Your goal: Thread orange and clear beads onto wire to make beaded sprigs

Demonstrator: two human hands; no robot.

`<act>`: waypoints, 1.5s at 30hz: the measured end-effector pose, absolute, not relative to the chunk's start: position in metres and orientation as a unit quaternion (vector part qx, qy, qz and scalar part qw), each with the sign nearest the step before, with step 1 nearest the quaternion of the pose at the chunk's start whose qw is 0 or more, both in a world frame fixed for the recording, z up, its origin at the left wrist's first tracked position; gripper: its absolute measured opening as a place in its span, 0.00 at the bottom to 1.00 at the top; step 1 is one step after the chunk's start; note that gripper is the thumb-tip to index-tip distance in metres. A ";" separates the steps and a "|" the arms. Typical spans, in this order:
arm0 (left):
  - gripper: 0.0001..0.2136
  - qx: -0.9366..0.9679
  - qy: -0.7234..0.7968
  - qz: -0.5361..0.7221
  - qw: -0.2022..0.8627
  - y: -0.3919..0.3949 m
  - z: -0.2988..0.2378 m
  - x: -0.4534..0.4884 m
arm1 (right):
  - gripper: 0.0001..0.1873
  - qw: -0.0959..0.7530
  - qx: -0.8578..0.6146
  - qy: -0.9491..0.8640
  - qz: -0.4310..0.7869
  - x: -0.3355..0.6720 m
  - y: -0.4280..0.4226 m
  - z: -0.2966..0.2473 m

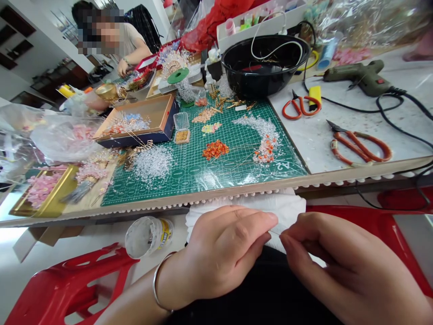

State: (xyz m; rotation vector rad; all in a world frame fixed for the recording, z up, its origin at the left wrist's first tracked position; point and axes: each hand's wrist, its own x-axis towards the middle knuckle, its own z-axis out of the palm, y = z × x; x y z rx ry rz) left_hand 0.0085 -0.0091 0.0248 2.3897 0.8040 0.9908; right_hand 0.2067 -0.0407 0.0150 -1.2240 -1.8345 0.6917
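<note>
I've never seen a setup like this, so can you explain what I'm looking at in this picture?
There's no machine here, just a person's two bare hands, seen from a camera worn on their head. The left hand and right hand are at a white ruffled piece; exactly how they grip it is hard to tell. Ahead, a green cutting mat holds small heaps of beads. To its right lie a glue gun and orange-handled scissors. Another person sits across the table.
</note>
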 end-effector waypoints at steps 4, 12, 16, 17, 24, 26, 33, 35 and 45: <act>0.16 0.861 0.288 0.358 0.216 -0.008 0.025 0.009 | 0.07 0.389 -0.493 -0.732 0.263 0.207 -0.042 0.013; 0.15 0.863 0.271 0.374 0.204 -0.009 0.023 0.010 | 0.08 0.394 -0.473 -0.755 0.228 0.209 -0.042 0.013; 0.17 0.869 0.267 0.364 0.200 -0.006 0.023 0.009 | 0.09 0.387 -0.471 -0.763 0.215 0.208 -0.041 0.015; 0.17 0.871 0.266 0.361 0.199 -0.006 0.023 0.008 | 0.08 0.383 -0.474 -0.765 0.210 0.208 -0.041 0.014; 0.18 0.875 0.268 0.348 0.204 -0.006 0.024 0.008 | 0.08 0.386 -0.470 -0.766 0.209 0.208 -0.041 0.012; 0.18 0.875 0.271 0.344 0.205 -0.007 0.024 0.007 | 0.08 0.383 -0.471 -0.767 0.208 0.209 -0.040 0.012; 0.19 0.876 0.270 0.343 0.204 -0.007 0.024 0.008 | 0.09 0.386 -0.469 -0.770 0.195 0.208 -0.040 0.013; 0.19 0.876 0.272 0.346 0.198 -0.007 0.024 0.008 | 0.09 0.385 -0.469 -0.771 0.192 0.208 -0.039 0.013; 0.16 0.881 0.236 0.367 0.182 -0.004 0.022 0.010 | 0.11 0.362 -0.482 -0.779 0.173 0.206 -0.039 0.016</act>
